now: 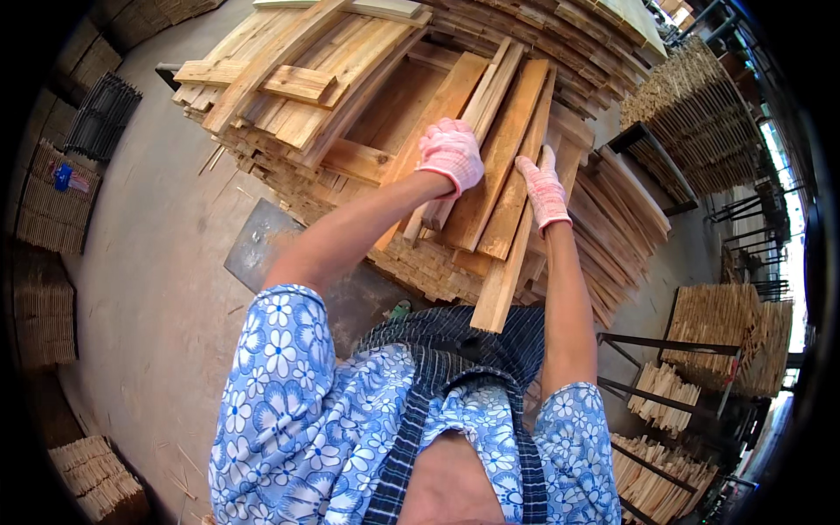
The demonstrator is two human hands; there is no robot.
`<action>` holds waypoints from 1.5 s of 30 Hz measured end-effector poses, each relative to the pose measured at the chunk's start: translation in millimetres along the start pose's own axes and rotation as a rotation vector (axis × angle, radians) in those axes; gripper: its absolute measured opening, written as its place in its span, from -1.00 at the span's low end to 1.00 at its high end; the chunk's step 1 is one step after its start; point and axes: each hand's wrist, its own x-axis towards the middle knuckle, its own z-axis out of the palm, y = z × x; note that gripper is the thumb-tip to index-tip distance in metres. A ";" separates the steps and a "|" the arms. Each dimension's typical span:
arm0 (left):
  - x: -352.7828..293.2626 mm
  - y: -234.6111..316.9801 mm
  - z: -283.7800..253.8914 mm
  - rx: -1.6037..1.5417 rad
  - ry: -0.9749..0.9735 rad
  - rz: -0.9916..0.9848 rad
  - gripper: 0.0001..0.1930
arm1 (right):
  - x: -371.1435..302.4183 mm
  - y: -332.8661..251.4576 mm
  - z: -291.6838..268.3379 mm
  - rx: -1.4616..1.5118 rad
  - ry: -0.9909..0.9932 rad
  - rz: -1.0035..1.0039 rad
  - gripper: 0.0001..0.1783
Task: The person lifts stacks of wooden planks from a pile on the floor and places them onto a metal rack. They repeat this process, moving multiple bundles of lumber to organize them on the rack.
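Observation:
Both of my hands wear pink-and-white knit gloves and work over a stack of rough wooden planks. My left hand (451, 156) is closed over a pair of narrow wooden strips (492, 92), which stick out beyond the knuckles. Farther right, my right hand (544, 188) grips the edge of a long wooden plank (500, 289), its thumb on the near side and its fingers partly hidden along the far side. That plank juts toward me past its neighbours. Between my hands lie wider brown planks (490, 188), side by side and slightly fanned.
At the left of the stack, paler boards (297, 87) lie under crosswise pieces. Fanned planks (621, 232) spread on the right. A dark metal plate (262, 241) lies on the floor below the stack. Metal-framed racks (669, 346) and bundled wood (700, 114) stand farther right.

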 end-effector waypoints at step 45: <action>29.8 -52.1 33.9 0.377 0.368 0.214 -0.54 | 61.8 -22.8 -22.7 -0.326 0.041 -0.012 0.08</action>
